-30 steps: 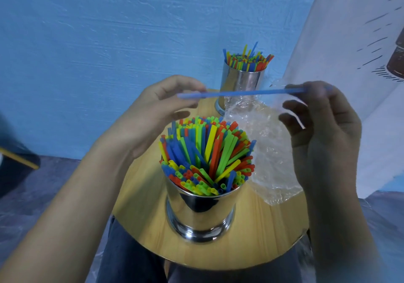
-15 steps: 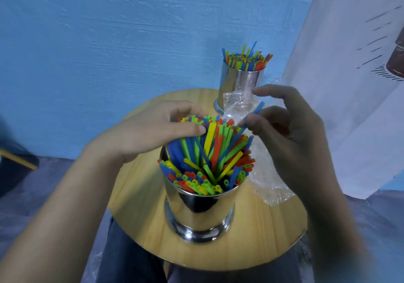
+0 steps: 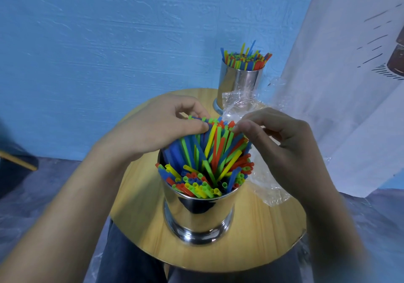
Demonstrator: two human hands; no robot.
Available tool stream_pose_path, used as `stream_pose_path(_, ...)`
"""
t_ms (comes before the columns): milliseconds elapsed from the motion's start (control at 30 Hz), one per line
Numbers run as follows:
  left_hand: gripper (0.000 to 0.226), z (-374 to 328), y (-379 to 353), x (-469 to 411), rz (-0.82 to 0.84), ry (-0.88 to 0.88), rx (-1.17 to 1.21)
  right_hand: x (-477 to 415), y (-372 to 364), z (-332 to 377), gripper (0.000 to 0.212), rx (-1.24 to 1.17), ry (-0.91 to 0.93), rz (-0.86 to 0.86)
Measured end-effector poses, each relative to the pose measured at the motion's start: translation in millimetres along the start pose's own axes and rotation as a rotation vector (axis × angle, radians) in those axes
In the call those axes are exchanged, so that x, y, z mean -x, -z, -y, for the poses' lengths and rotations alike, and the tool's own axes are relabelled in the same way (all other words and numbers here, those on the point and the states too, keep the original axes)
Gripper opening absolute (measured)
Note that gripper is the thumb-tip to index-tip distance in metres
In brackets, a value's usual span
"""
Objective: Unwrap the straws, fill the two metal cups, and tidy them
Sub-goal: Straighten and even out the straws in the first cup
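Note:
A shiny metal cup [image 3: 197, 212] stands near the front of the round wooden table [image 3: 140, 217], packed with blue, green, yellow and red straws [image 3: 207, 162]. My left hand [image 3: 157, 127] rests on the far left tops of these straws, thumb and fingers pressing them. On the far right tops lie the fingertips of my right hand [image 3: 282, 142]. A second metal cup [image 3: 239, 83] full of straws [image 3: 246, 57] stands at the table's back edge. Crumpled clear plastic wrap [image 3: 265, 182] lies on the table's right side, partly behind my right hand.
A blue wall rises behind the table. A white printed cloth [image 3: 349, 86] hangs at the right, close to the far cup and the wrap. My dark trousers [image 3: 126, 261] show under the table's front edge. A dark object with a yellow stick [image 3: 19, 162] sits at far left.
A second ago both hands held one blue straw level above the near cup. That straw has gone into the cup, and both hands have come down onto the straw tops.

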State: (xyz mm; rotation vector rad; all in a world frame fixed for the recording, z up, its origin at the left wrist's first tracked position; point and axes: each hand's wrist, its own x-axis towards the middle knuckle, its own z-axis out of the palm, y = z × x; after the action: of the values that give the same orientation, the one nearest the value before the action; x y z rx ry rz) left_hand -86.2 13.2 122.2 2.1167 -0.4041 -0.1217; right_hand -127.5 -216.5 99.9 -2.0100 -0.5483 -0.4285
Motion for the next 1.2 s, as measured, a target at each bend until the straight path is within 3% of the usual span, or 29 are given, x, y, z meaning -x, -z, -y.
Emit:
stream_pose_path(300, 0.004, -1.7, -1.7, -4.3, -0.013, -0.003, -0.03, -1.7, -0.8, -1.2, 0.017, -0.012, 0.005, -0.002)
stream_pose_path(500, 0.005, -6.4, 0.5, -7.4, -0.056, -0.087, 0.081, -3.2, -1.5, 0.9, 0.01, -0.043, 0.006, 0.002)
stream_pose_path(800, 0.017, -18.2, 7.4, -13.4, -0.546, -0.274, 0.629, -3.6, 0.7, -0.7, 0.01, -0.037, -0.011, 0.011)
stream_pose_path(933, 0.009, -12.7, 13.5, -11.7, -0.749, -0.33, 0.769, -3.0, -0.4, -2.2, 0.015, -0.034, -0.007, 0.012)
stream_pose_path(1200, 0.005, -2.0, 11.9, -6.4, -0.794, -0.284, 0.982, -0.5, -5.2, 5.5, 0.015, -0.091, -0.007, 0.016)
